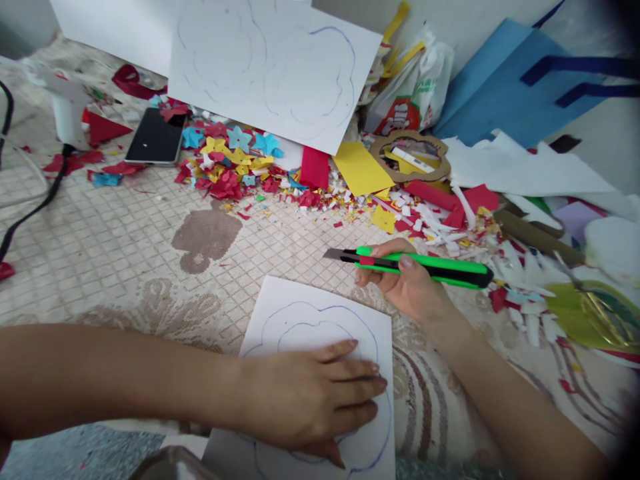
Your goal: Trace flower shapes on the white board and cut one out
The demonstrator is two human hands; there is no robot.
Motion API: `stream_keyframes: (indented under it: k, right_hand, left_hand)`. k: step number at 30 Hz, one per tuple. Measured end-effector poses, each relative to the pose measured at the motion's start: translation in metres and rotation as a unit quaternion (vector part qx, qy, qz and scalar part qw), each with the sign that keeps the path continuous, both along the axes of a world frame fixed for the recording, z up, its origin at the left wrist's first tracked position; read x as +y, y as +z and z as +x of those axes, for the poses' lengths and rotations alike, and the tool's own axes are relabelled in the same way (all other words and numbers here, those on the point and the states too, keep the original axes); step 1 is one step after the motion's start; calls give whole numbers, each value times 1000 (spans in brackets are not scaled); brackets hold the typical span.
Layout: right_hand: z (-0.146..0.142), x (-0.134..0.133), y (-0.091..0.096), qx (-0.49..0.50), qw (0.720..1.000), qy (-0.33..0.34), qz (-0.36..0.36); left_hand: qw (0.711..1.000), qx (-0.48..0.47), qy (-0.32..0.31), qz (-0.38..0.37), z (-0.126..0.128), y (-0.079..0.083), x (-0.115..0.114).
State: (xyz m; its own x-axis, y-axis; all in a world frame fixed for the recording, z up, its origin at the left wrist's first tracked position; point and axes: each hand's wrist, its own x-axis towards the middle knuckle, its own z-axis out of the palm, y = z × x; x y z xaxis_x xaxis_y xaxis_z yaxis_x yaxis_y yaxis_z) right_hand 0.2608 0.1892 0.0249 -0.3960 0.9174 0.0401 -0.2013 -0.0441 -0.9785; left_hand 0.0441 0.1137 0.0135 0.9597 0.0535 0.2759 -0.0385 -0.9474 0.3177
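Observation:
My left hand [315, 393] lies flat with its fingers stretched over a white sheet [273, 297] at the table's near edge. Blue wavy outlines, one inside the other, are drawn on the sheet, and my palm and forearm hide part of them. My right hand [413, 287] is wrapped round a green and black utility knife [440, 268], above and to the right of the sheet. Its blade is out and points left, apart from the paper.
Paper scraps and small folded flowers [240, 150] spread along the back, beside a phone [156, 135] and a white glue gun [65, 100]. Another drawn sheet [270, 67] leans behind them. Scissors [600, 303], a cardboard ring [443, 157] and a blue bag [520, 87] are at right.

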Motion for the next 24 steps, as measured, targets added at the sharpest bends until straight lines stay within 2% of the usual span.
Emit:
stream_keyframes:
  k: [7,11,24]
  right_hand:
    - [-2,0,0,0,1000,-30,-9]
    - [-1,0,-2,-17,997,-59,-45]
    - [1,0,-2,8,995,-59,-75]
  left_hand:
    - [1000,-4,1,6,0,0,0]
    - [1000,-21,8,6,0,0,0]
    - [1000,-12,3,6,0,-1,-1]
